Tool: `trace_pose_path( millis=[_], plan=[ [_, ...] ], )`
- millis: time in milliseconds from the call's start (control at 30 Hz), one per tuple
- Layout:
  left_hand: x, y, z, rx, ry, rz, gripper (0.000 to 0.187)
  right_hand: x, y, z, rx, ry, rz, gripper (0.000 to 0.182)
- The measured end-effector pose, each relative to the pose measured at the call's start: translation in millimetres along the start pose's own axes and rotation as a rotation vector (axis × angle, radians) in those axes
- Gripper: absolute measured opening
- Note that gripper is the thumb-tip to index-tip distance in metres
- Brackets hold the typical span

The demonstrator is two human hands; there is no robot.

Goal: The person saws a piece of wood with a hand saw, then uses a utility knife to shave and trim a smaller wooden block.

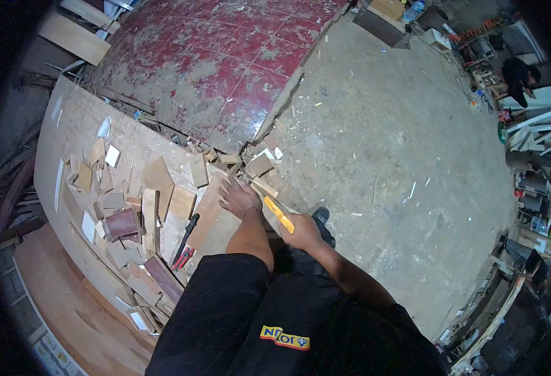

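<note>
My left hand (240,198) lies flat with fingers spread, pressing on a light wooden board (207,210) at the edge of the work surface. My right hand (303,232) is closed round the yellow handle of what looks like a hand saw (278,215), just right of my left hand. The saw's blade is thin and hard to make out beside the board's end. Left of the board lie a black bar-like tool (186,238) and a red-and-black tool (183,257). A small wood block (261,165) sits beyond my left fingertips.
Many wood offcuts (122,224) cover the plywood worktop (68,119) on the left. Red floor tiles (225,62) meet a grey concrete floor (388,144) with scattered scraps. My shoe (323,222) stands near the saw. Another person (518,78) is at the far right, among stacked materials.
</note>
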State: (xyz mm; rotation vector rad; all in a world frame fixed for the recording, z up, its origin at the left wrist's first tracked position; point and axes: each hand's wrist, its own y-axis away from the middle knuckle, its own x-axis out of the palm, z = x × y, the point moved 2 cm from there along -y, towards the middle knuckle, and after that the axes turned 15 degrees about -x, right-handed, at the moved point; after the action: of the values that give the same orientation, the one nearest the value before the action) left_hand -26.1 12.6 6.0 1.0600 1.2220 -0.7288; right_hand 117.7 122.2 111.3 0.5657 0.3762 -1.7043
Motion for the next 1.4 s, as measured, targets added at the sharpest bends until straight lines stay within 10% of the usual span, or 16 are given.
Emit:
trace_pose_path(
  millis=[1400],
  plan=[
    [-3.6, 0.9, 2.2, -0.020, -0.001, 0.106, 0.061, -53.6, 47.3, 10.7, 0.070, -0.064, 0.217, 0.021]
  ],
)
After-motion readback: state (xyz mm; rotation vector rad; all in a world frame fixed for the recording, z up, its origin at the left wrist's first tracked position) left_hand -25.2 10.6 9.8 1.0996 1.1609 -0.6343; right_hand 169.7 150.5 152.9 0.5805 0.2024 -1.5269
